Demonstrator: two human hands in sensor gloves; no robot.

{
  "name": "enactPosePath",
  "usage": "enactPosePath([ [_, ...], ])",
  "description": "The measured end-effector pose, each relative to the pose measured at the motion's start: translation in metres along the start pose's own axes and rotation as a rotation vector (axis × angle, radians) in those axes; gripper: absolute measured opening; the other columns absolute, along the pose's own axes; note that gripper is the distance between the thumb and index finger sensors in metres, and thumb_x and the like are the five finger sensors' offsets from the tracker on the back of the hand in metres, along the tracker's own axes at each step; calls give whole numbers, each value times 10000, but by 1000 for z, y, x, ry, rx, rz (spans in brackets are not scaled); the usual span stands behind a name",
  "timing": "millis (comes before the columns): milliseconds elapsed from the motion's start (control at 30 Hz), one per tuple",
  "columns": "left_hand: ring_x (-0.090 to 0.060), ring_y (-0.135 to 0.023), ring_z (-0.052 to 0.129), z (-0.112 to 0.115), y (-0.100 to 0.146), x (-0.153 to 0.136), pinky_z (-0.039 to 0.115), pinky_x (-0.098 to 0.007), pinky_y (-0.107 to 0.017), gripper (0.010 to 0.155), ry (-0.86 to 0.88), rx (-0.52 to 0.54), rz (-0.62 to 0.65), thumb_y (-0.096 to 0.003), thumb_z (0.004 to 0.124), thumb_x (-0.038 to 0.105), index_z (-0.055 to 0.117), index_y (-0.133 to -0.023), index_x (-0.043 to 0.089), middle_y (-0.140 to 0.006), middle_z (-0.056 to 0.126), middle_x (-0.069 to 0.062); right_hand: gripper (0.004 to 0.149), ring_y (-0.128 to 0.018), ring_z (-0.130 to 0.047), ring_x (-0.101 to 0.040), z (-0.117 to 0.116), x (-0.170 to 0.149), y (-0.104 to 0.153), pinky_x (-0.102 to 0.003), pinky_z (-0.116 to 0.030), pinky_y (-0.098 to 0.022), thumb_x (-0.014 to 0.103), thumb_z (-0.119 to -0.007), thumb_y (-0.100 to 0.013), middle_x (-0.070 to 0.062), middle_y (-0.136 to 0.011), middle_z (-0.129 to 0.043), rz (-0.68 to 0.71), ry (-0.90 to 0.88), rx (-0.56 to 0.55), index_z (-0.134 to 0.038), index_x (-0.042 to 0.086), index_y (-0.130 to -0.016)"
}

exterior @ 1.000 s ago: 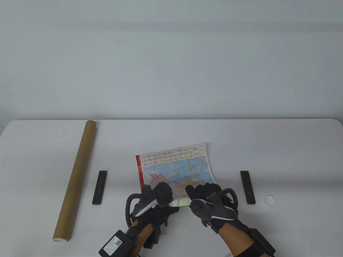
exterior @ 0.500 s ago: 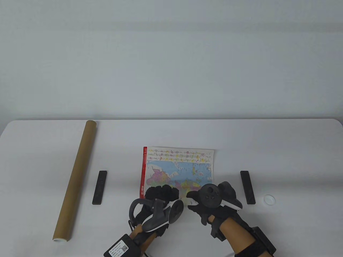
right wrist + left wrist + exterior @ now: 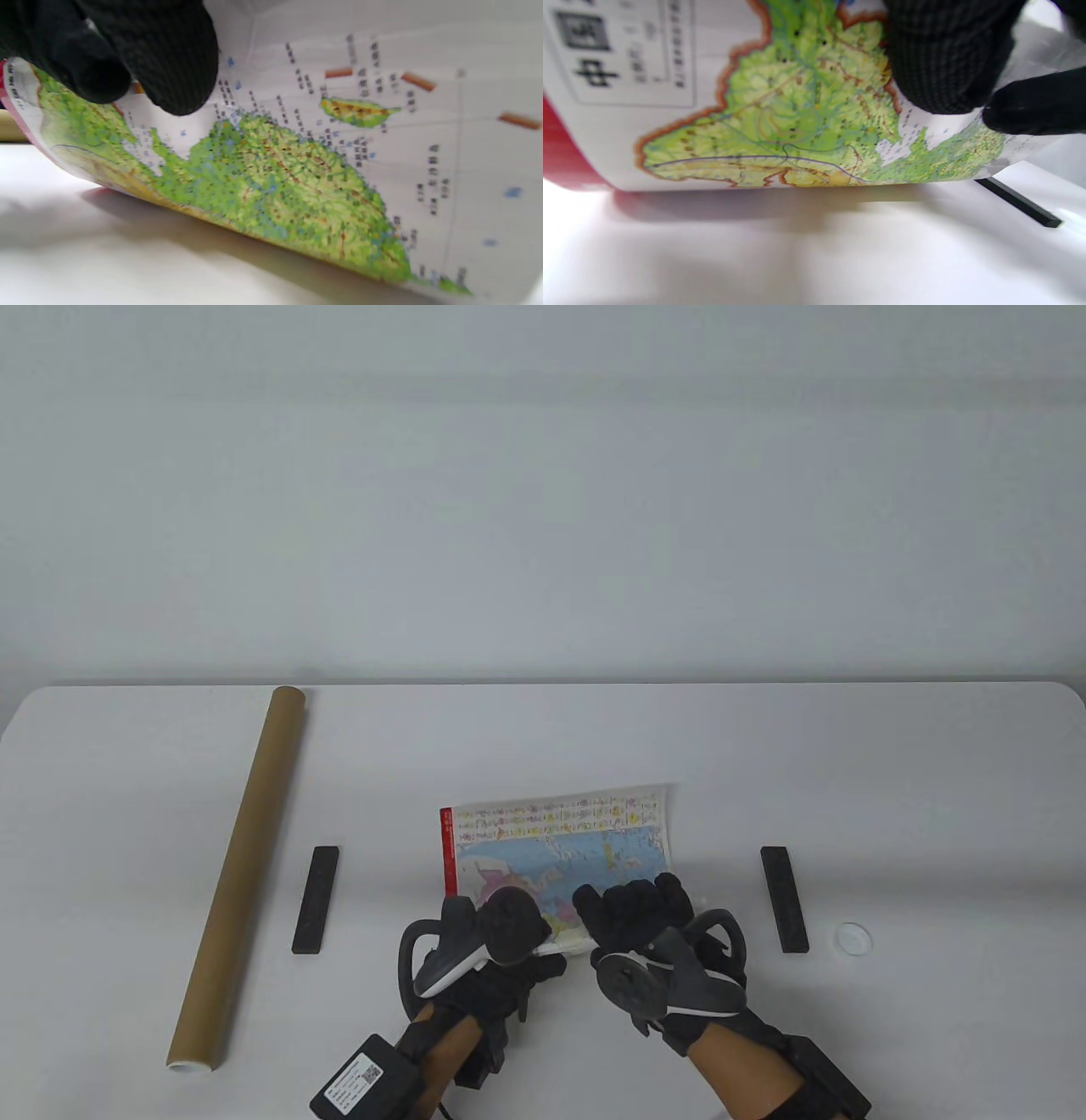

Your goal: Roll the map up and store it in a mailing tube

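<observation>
White desk (image 3: 916,763) carries the map (image 3: 560,836) right of the tube (image 3: 242,869): with both hands (image 3: 501,937) (image 3: 640,916) pinching its rolled near edge, keep your fingers level and wind tightly, evenly.

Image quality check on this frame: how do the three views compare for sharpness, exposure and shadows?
Table view: evenly lit and sharp, soft shadows beside the mailing tube. Left wrist view: map print fairly readable, the table blown out white at lower left, a blurred shadow under the roll. Right wrist view: softer, motion-blurred text, fingers out of focus.
</observation>
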State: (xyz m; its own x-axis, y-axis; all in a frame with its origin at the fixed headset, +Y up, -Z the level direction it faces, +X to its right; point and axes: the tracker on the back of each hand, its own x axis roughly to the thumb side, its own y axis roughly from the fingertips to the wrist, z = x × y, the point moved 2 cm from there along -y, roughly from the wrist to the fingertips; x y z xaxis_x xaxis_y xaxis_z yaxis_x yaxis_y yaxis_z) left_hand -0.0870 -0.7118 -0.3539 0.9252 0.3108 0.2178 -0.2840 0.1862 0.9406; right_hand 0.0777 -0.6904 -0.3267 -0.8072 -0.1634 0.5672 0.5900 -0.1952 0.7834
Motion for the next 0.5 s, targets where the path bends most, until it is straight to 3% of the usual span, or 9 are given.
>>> enactPosePath([
  [67,-114,-465,1010,1,1,0,826,-362,-567,475,37,-10,8,-342,882,611,913,-749,368,-591,921,55,644,-717,-842,-406,-1,0,0,-673,-612,-608,393,-882,-491,-120,-835,-785,-9,39,5,-692,109,-1038],
  [233,-149,-521,1013,-1,6,13,800,-386,-609,491,-112,77,47,-350,878,605,900,-779,365,-637,923,48,545,-546,-928,-332,-7,-7,-3,-599,-734,-527,392,-883,-485,-73,-686,-874,-54,-23,42,-797,108,-941],
  [367,-190,-650,997,-4,17,33,759,-417,-667,557,-349,193,47,-376,859,595,801,-889,386,-759,897,50,534,-505,-940,-320,-14,-18,-6,-589,-754,-496,391,-885,-483,-69,-654,-886,-109,-126,102,-814,91,-920],
  [500,-196,-780,955,-4,24,44,728,-443,-707,585,-455,256,9,-410,850,546,699,-960,416,-864,853,68,519,-483,-944,-316,-19,-30,-6,-587,-759,-479,386,-890,-482,-69,-632,-894,-161,-284,141,-832,83,-899],
])
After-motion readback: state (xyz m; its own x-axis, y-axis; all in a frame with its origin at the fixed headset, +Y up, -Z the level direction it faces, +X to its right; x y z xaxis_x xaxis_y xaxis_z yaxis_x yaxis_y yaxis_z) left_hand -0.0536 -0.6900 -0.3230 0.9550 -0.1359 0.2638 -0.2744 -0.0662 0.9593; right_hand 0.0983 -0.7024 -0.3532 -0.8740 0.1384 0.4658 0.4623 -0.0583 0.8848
